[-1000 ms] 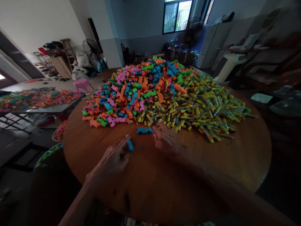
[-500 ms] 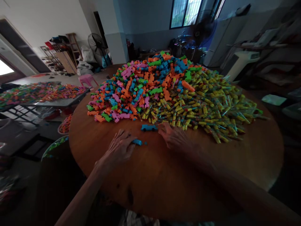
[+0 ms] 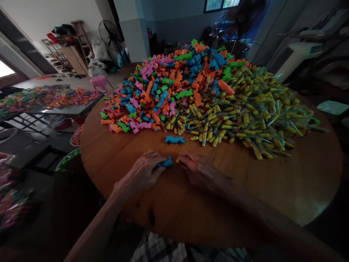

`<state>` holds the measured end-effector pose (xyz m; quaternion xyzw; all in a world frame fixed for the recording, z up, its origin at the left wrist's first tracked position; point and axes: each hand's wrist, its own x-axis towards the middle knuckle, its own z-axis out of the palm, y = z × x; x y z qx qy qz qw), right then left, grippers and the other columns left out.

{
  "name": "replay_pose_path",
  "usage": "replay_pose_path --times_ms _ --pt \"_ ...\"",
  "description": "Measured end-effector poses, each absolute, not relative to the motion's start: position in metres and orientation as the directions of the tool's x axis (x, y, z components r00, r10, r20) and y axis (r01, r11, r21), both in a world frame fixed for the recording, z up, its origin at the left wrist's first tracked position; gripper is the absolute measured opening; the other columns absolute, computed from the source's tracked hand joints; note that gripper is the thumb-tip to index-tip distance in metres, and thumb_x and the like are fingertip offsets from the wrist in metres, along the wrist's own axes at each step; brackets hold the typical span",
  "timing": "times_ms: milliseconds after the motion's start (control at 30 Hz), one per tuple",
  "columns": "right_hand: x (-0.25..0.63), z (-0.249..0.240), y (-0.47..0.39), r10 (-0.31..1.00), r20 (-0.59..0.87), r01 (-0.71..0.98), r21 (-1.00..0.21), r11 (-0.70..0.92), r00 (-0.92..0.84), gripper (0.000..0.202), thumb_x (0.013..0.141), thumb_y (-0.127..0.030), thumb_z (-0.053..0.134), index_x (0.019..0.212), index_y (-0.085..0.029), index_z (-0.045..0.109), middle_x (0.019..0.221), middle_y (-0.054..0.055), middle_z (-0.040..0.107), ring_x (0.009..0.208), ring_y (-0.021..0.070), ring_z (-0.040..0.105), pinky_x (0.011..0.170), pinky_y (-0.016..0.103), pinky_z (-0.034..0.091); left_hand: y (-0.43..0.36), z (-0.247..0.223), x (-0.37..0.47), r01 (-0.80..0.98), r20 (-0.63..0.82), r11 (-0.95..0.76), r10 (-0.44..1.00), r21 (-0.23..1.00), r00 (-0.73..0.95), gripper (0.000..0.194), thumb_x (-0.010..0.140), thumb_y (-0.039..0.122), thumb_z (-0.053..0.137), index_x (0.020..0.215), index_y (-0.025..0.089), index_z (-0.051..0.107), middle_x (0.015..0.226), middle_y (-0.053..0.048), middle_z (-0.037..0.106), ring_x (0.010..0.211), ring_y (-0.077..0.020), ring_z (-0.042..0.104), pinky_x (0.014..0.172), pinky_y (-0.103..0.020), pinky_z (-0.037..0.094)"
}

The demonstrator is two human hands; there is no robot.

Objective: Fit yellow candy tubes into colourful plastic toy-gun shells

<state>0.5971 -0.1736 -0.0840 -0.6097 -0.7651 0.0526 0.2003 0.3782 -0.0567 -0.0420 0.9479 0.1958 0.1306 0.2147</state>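
Head view shows the left hand (image 3: pixel 144 169) and the right hand (image 3: pixel 196 166) low over the round wooden bench (image 3: pixel 218 214), fingertips facing each other, with a blue toy (image 3: pixel 168 161) and a small yellow piece (image 3: pixel 177 160) between them. The step in hand looks like bringing these two together, and it would go best with the blue toy kept firm against the bench, its free end turned to the right, so that only the right hand has to move. The yellow piece is best pinched right at its tip and brought in level and in line, since a slanted approach could make so light a toy twist or skid. Gentle pressure seems enough; the plastic looks smooth and could slip.

The left hand is narrow, thumb and fingers closed on the near end of the blue toy, its other end sticking out. The right hand is also narrow, thumb and forefinger drawn together at the yellow piece; how firmly they grip it, I cannot tell. A gap shows between piece and toy. Just beyond them lies a blue toy car (image 3: pixel 175 139), untouched, near the edge of the pile of yellow wrapped pieces (image 3: pixel 245 118) and the heap of coloured toys (image 3: pixel 148 96)
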Motion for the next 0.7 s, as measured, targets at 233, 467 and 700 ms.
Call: replay_pose_path --times_ms 233,467,700 --pt "0.590 -0.078 -0.174 0.963 0.237 0.901 -0.380 0.211 -0.126 0.026 0.091 -0.007 0.049 0.111 -0.015 0.064 0.107 0.010 0.063 0.091 0.0195 0.060 0.077 0.032 0.047 -0.057 -0.052 0.384 0.273 0.208 -0.858 0.391 0.435 0.897 0.015 0.099 0.019 0.053 0.105 0.019 0.067 0.094 -0.005 0.064 0.093 -0.0209 0.056 0.083 -0.035 0.043" --pt "0.588 -0.081 -0.174 0.950 0.284 0.912 -0.343 0.226 -0.129 0.032 0.089 -0.006 0.048 0.113 -0.016 0.066 0.109 0.011 0.063 0.090 0.0191 0.059 0.075 0.031 0.047 -0.056 -0.053 0.383 0.265 0.204 -0.853 0.387 0.449 0.899 0.014 0.098 0.016 0.053 0.104 0.018 0.066 0.093 -0.005 0.060 0.092 -0.0207 0.053 0.080 -0.035 0.040" --pt "0.593 -0.092 -0.172 0.913 0.331 0.919 -0.225 0.323 -0.240 0.030 0.092 -0.009 0.048 0.117 -0.014 0.064 0.106 0.010 0.064 0.078 0.0167 0.059 0.067 0.030 0.047 -0.058 -0.064 0.379 0.260 0.266 -0.862 0.399 0.436 0.877 0.014 0.100 0.018 0.053 0.103 0.018 0.066 0.090 -0.003 0.056 0.084 -0.0166 0.052 0.073 -0.031 0.039"
